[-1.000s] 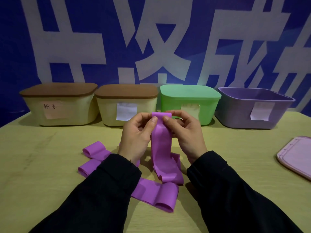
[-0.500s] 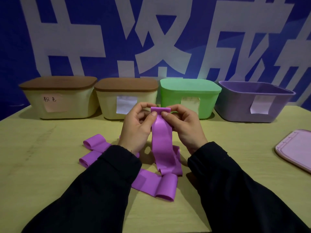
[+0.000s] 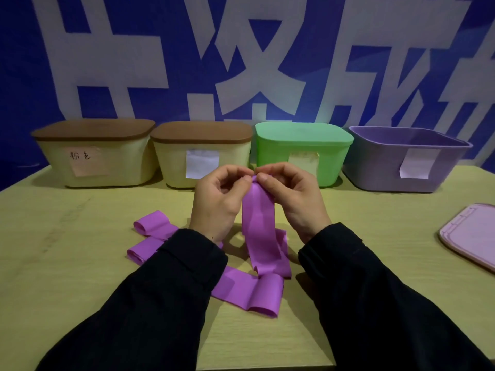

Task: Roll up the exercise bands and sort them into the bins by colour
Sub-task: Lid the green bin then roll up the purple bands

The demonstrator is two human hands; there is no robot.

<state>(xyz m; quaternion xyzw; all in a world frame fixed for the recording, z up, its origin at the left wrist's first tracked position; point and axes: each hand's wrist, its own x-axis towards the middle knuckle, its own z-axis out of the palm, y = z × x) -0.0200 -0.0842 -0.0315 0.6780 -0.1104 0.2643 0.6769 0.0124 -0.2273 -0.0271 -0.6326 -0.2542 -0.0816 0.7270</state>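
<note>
Your left hand (image 3: 219,199) and right hand (image 3: 292,195) are pinching the purple band (image 3: 261,231) in front of the green bin (image 3: 302,151), its flat top edge now curling, so rolling is beginning.

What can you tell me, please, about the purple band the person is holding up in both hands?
The purple band is a wide, flat strip of smooth, rubbery-looking material in bright violet. Its top end is pinched between the fingertips of the left hand and the right hand, where it looks to be starting to curl over. From there it hangs nearly upright in front of the sleeves, and its lower end folds loosely onto the table, beside other purple bands lying there.
</note>
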